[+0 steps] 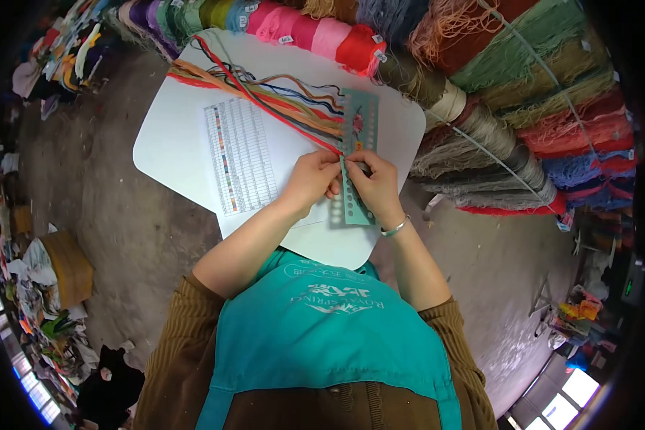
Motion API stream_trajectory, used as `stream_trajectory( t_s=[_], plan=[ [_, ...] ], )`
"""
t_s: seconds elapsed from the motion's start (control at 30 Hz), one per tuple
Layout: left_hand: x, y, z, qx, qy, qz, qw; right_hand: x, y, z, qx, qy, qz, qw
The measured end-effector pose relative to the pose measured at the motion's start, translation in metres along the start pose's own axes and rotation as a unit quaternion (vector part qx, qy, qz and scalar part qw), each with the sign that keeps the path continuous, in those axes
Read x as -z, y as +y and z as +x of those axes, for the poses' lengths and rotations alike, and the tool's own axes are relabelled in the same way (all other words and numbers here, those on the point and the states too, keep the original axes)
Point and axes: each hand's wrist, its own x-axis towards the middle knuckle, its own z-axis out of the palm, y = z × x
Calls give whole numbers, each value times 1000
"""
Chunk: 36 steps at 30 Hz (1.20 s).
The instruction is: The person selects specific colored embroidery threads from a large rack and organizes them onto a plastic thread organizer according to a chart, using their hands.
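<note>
A green thread card [359,107] with rows of holes along its sides lies on a white board, with a printed flower picture in its middle. Skeins of embroidery thread [279,107] in orange, red, olive, blue and brown run leftward from its left edge. My left hand [312,180] is closed, its fingertips pinched at that edge just below the red thread; what they hold is hidden. Over the card's lower half, my right hand [375,188] is closed too, thumb and forefinger gripping the card's edge close to the left fingertips. Something dark shows between its fingers.
A printed chart [244,154] with a column of colour squares lies left of my hands on the white board [166,136]. Bundles of coloured yarn [315,36] line the far side, and larger hanks [480,158] are stacked at right. A cardboard box [68,269] stands on the floor.
</note>
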Motion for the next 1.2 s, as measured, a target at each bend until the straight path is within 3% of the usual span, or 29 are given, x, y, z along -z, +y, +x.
stream_trajectory(
  t_s=[0.13,0.17,0.2,0.3,0.43,0.5,0.73,0.8,0.93,0.97,1.07,1.2],
  plan=[
    [4,6,1,-15,14,22,1000,0,-4,2,-53,-17,-9,998],
    [6,13,-2,-35,18,118,992,1,-5,3,-109,-51,8,993],
    [8,17,-5,-53,22,213,975,1,-6,6,-105,-57,11,993],
    [22,17,-7,-89,62,275,955,3,-9,12,-152,-97,29,983],
    [38,17,-8,-74,97,240,963,1,-11,16,-134,-120,-12,984],
    [39,14,-8,-36,38,137,989,2,-17,15,-133,-121,-25,983],
    [26,11,-6,-17,4,11,1000,-1,-20,16,-93,-103,-76,987],
    [23,12,-10,-12,-63,-8,998,-2,-18,16,-85,-98,-82,988],
    [17,15,-17,32,-116,-54,991,-3,-16,17,-154,-101,-38,982],
    [17,15,-15,30,-114,-54,991,-4,-17,18,-186,-89,2,978],
    [11,12,-5,32,-49,-39,998,-3,2,23,-166,-60,66,982],
    [5,14,1,-40,-47,121,991,3,5,24,-112,-83,113,984]
  ],
)
